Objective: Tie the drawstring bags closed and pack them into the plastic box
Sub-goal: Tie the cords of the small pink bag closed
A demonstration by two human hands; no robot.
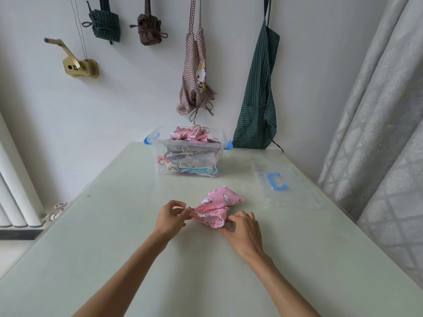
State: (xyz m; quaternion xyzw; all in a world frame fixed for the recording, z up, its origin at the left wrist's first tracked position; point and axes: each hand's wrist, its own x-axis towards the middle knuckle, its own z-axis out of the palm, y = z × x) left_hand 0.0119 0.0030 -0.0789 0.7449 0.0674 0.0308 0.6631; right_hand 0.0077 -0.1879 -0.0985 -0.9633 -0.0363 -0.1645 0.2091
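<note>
A pink printed cloth drawstring bag (219,202) lies on the pale, glossy table (114,259), its long axis running from the gathered mouth near the person toward the far right. The left hand (170,217) pinches the cord at the mouth's left end; the right hand (243,227) pinches the puckered hem at its right end. Farther back stands the clear plastic box (188,154) with blue latches, stacked with tied bags. Its ribbed, transparent lid (283,181) lies flat to the right.

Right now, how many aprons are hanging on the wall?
2 hang open: a checked apron above the plastic box, a green striped apron to its right. Two bundles upper left may be aprons too.
</note>
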